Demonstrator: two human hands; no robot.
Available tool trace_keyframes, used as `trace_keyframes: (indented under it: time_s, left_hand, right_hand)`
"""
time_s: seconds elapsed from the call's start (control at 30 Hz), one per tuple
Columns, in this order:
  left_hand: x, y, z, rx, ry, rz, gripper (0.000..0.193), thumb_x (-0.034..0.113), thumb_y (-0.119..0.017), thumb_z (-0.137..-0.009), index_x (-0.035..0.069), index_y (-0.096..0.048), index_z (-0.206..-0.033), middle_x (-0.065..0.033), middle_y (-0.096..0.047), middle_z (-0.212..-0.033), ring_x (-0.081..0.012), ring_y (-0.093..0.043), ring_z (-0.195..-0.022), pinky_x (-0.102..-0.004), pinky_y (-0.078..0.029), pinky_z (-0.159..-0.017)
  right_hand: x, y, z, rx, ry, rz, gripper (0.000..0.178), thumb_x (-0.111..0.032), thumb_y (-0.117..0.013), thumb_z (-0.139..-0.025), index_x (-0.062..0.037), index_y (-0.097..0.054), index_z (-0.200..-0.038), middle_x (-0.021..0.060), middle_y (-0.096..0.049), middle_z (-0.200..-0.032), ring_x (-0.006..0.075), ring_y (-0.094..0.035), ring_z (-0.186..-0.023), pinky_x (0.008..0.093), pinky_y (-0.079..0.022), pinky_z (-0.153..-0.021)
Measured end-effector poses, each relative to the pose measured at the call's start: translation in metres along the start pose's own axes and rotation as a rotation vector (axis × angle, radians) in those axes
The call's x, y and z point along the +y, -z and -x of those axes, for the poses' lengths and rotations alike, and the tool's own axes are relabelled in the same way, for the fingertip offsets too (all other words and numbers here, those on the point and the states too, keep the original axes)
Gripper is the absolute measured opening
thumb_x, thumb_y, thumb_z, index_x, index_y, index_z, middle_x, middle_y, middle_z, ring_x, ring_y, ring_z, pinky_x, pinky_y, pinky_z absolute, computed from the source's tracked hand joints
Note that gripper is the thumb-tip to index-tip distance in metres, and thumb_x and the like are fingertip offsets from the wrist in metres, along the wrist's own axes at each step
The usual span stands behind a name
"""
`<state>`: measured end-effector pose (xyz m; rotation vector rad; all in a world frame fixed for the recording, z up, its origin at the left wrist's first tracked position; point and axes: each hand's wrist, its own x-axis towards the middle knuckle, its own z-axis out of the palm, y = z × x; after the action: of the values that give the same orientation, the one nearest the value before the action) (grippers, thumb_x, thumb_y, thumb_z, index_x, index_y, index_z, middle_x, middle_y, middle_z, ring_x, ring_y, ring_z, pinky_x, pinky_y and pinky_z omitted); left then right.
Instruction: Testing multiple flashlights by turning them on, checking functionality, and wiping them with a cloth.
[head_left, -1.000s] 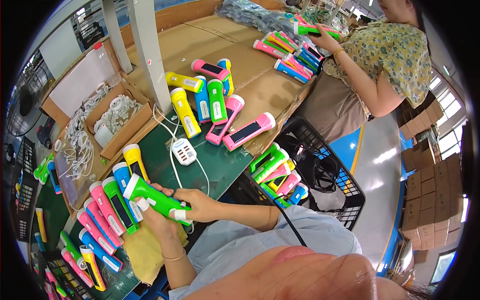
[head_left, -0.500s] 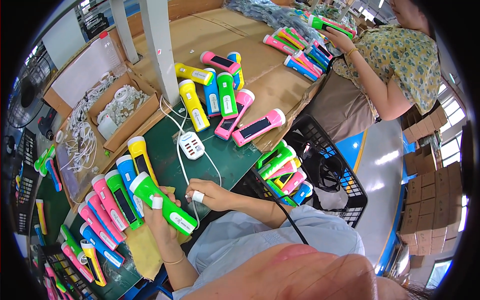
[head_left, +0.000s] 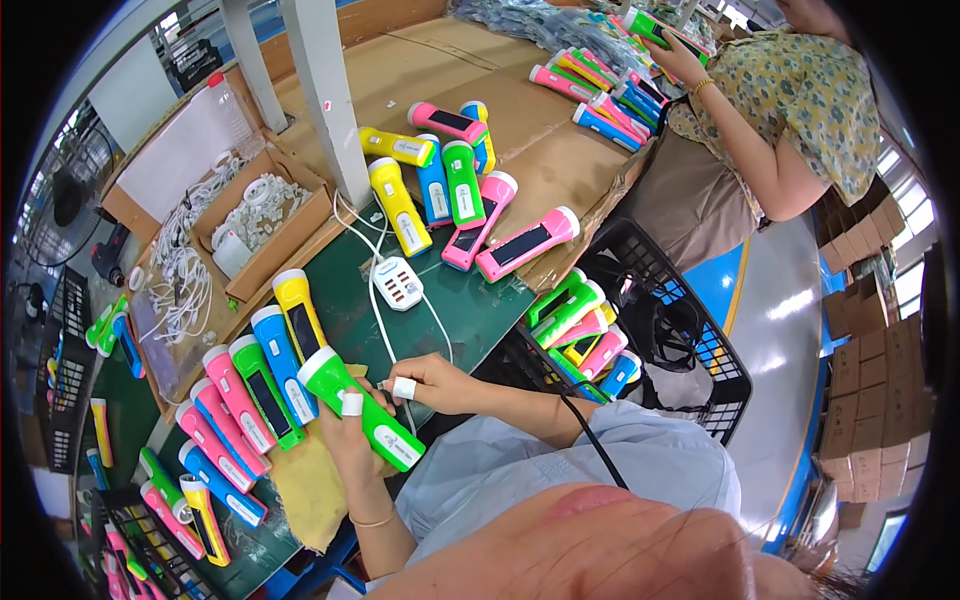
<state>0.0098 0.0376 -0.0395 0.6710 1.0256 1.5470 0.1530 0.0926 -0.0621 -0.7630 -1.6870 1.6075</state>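
My left hand (head_left: 352, 447) is closed round a green flashlight (head_left: 380, 424) with a white head, tilted with the head up and to the left. White tape wraps the thumb. Close to the flashlight's side, my right hand (head_left: 440, 386) pinches what looks like the small plug of a white cable (head_left: 379, 320). Its index finger also carries white tape. Along the table edge left of my left hand lies a row of flashlights, among them a yellow one (head_left: 300, 312), a blue one (head_left: 283, 365) and a pink one (head_left: 238, 398). A yellow cloth (head_left: 310, 495) lies beneath my left wrist.
A white USB charging hub (head_left: 398, 284) sits on the green table (head_left: 345, 262). Several flashlights lie beyond it on cardboard. A box of white adapters (head_left: 262, 215) stands left of a post (head_left: 330, 100). A black crate (head_left: 735, 390) is at right; a co-worker (head_left: 745, 140) holds a green flashlight.
My left hand and the green flashlight have come closer to my right hand. The whole view has shifted slightly. My grips look the same.
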Motion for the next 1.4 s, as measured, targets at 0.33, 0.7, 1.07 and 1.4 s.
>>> trace_keyframes:
  time_s: [0.33,0.7,1.07,1.4]
  left_hand:
    - [0.002,0.006,0.013,0.010,0.040,0.044,0.030,0.015,-0.050,-0.089,0.004,-0.038,-0.114,-0.0101,-0.051,-0.092,-0.0205,-0.056,-0.073,-0.0337,-0.050,-0.063]
    - [0.011,0.012,0.013,0.067,-0.051,-0.227,0.038,0.014,-0.051,-0.087,0.005,-0.039,-0.122,-0.0062,-0.054,-0.080,-0.0140,-0.055,-0.059,-0.0246,-0.046,-0.049]
    - [0.015,0.000,0.011,0.115,0.133,-0.082,0.037,0.020,-0.056,-0.085,0.005,-0.041,-0.116,-0.0044,-0.053,-0.079,-0.0115,-0.053,-0.062,-0.0239,-0.042,-0.051]
    - [0.021,0.000,0.010,-0.005,-0.004,-0.317,0.065,0.005,-0.064,-0.071,0.001,-0.027,-0.125,-0.0116,-0.050,-0.104,-0.0177,-0.054,-0.094,-0.0306,-0.048,-0.077]
  right_hand:
    - [0.008,-0.009,0.002,0.068,0.067,0.066,0.021,-0.015,-0.048,-0.090,0.0009,-0.056,-0.080,0.0064,-0.058,-0.073,0.0126,-0.054,-0.070,0.0277,-0.043,-0.066]
    - [-0.050,-0.011,-0.004,-0.068,0.229,0.064,0.023,-0.015,-0.051,-0.089,-0.0003,-0.052,-0.071,0.0058,-0.052,-0.064,0.0158,-0.050,-0.059,0.0285,-0.040,-0.056]
    - [-0.045,-0.008,-0.002,0.097,0.108,0.048,0.009,-0.008,-0.058,-0.082,-0.0003,-0.062,-0.081,0.0069,-0.060,-0.069,0.0120,-0.057,-0.066,0.0271,-0.044,-0.059]
    - [-0.056,-0.002,-0.009,-0.002,0.117,0.174,0.026,-0.014,-0.054,-0.088,0.0028,-0.052,-0.069,0.0023,-0.046,-0.059,0.0083,-0.040,-0.054,0.0235,-0.031,-0.050]
